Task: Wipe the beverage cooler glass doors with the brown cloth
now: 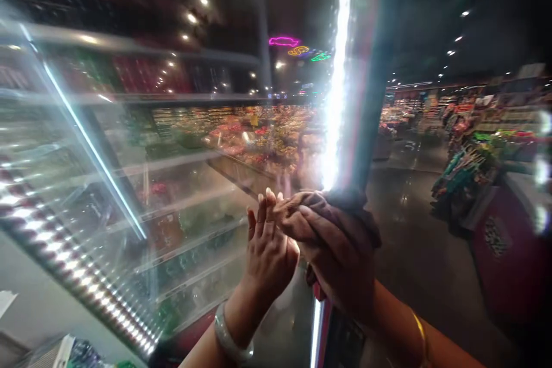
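My right hand [340, 259] grips a brownish cloth [340, 207], bunched over the edge of a glass door or panel where a bright light strip [336, 80] runs up the frame. Part of the cloth wraps around that frame, and its far side is hidden. Close by on the left, my left hand [271, 247] lies with fingers stretched against the glass pane [207, 195], holding nothing. A pale bangle [230, 333] circles the left wrist, and a gold-coloured bracelet [419, 328] the right.
Reflections of shelves and lights fill the glass. A row of bright lights [77, 259] slants along the lower left. On the right, a red display stand [500, 253] holds colourful packaged goods [461, 167] beside a dark shop floor [401, 241]. Neon signs [297, 50] glow in the glass.
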Available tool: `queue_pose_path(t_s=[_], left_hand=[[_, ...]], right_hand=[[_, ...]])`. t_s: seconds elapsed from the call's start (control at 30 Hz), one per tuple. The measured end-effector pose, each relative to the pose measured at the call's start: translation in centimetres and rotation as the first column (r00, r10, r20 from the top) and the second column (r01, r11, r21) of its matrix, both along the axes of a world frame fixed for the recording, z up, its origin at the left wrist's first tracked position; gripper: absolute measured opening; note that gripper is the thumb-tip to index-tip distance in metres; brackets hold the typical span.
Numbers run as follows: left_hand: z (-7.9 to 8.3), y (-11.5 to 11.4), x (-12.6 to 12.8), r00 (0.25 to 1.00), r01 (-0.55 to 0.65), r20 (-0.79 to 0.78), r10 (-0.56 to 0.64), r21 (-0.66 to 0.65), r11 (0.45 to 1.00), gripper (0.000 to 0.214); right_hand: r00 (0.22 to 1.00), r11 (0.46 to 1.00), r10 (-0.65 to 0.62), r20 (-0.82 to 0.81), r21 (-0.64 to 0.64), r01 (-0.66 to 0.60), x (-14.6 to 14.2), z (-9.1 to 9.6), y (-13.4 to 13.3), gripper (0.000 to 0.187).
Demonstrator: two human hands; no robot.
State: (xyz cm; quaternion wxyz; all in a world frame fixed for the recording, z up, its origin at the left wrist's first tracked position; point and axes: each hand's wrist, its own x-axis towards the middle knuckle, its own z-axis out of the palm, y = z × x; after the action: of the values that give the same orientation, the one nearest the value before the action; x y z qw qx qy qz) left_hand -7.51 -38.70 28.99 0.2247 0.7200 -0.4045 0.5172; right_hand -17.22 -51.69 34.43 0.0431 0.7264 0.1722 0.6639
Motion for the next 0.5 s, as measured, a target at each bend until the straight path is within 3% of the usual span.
queue_pose_path(t_s=[0.1, 0.17, 0.3, 0.4, 0.5], left_hand=[[-0.3, -2.4, -3.5, 0.995, 0.036, 0.094, -0.034, -0.013, 0.999, 0.074], [-0.3, -3.2, -5.8, 0.993, 0.034, 0.115, -0.033, -0.003, 0.999, 0.072], [1.8, -3.4, -10.7, 0.996, -0.060, 0.065, 0.060, -0.016, 0.998, 0.077], [4.3, -3.1, -14.2, 0.988, -0.150, 0.032, 0.150, -0.006, 0.989, 0.077], [5.5, -2.6, -16.9, 0.974, -0.224, -0.006, 0.225, 0.039, 0.974, 0.076]], right_hand=[[1.000, 0.998, 0.000, 0.007, -0.067, 0.001, -2.8, -2.3, -3.6, 0.021], [0.994, 0.987, 0.110, 0.024, -0.121, -0.106, -3.9, -2.5, -5.4, 0.016], [0.930, 0.940, 0.334, 0.152, 0.023, -0.341, -4.5, 2.0, -6.9, 0.022], [0.821, 0.816, 0.533, 0.205, 0.131, -0.562, -4.6, 4.1, -6.9, 0.028], [0.719, 0.678, 0.667, 0.193, 0.243, -0.694, -5.8, 1.4, -6.6, 0.032]])
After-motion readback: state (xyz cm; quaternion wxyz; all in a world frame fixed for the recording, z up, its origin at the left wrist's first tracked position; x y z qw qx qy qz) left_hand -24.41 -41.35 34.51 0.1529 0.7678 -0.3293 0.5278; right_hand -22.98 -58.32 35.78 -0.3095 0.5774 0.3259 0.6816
